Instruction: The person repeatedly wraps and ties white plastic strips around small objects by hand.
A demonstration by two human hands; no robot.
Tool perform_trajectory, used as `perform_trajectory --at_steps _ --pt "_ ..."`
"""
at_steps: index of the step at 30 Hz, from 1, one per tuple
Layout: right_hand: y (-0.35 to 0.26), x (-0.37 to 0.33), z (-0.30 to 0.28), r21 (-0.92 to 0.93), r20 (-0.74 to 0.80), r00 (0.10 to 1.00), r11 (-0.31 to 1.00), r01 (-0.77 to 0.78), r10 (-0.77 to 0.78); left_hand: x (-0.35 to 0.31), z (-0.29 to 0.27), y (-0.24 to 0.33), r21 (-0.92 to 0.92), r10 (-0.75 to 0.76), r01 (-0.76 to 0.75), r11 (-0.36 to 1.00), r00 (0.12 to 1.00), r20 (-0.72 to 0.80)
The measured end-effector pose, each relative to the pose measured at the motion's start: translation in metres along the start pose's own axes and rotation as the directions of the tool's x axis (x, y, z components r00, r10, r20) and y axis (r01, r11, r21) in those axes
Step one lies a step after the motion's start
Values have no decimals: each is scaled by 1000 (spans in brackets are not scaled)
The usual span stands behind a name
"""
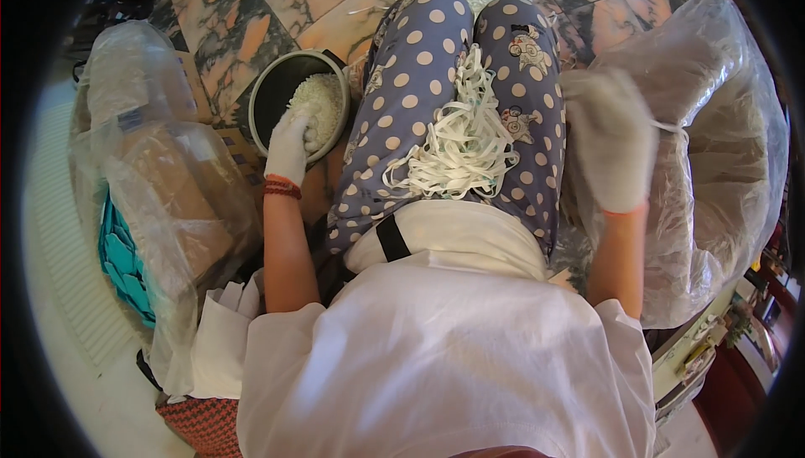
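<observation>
- We see a heap of flat white strips (461, 143) lying in the person's lap on polka-dot trousers (419, 64), tangled, with the loose ends running up along the legs toward the top of the view.
- Our left hand (291, 146), in a white glove, rests on the rim of a dark round bowl (272, 89) that stands on the marble floor (243, 13) just left of the knees; its fingers curl into the small white pieces (323, 97) piled inside, though we cannot tell how much they grip.
- Our right hand (612, 139), also gloved, is blurred; it appears closed around a thin white strip beside a large clear plastic bag (721, 122).
- At left, a clear plastic bag covers a brown cardboard box (168, 173), with turquoise sheets (122, 257) below it.
</observation>
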State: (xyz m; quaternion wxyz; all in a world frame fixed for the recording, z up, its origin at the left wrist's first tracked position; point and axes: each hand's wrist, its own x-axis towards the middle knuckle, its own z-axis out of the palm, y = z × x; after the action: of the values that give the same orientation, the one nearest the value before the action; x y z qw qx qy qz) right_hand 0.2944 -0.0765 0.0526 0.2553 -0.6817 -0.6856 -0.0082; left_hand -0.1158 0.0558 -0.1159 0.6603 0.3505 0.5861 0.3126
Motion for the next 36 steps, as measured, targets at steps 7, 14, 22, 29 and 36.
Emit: perform_trajectory --at_steps 7,14,22,29,36 --pt "-35 -6 88 337 213 976 941 -25 -51 54 -28 -30 299 29 18 954 988 -154" --pt "-43 -8 104 84 385 923 996 -32 -3 35 10 -2 787 358 -193 586 933 -37" --pt "-49 5 42 575 312 940 759 -305 141 -59 132 85 147 488 -745 650 558 671" --pt "-54 11 4 716 367 835 449 -534 409 -90 190 89 197 231 -596 778 564 793" --pt "-55 -1 19 809 573 708 -144 -570 413 -101 184 76 174 68 -327 929 614 787"
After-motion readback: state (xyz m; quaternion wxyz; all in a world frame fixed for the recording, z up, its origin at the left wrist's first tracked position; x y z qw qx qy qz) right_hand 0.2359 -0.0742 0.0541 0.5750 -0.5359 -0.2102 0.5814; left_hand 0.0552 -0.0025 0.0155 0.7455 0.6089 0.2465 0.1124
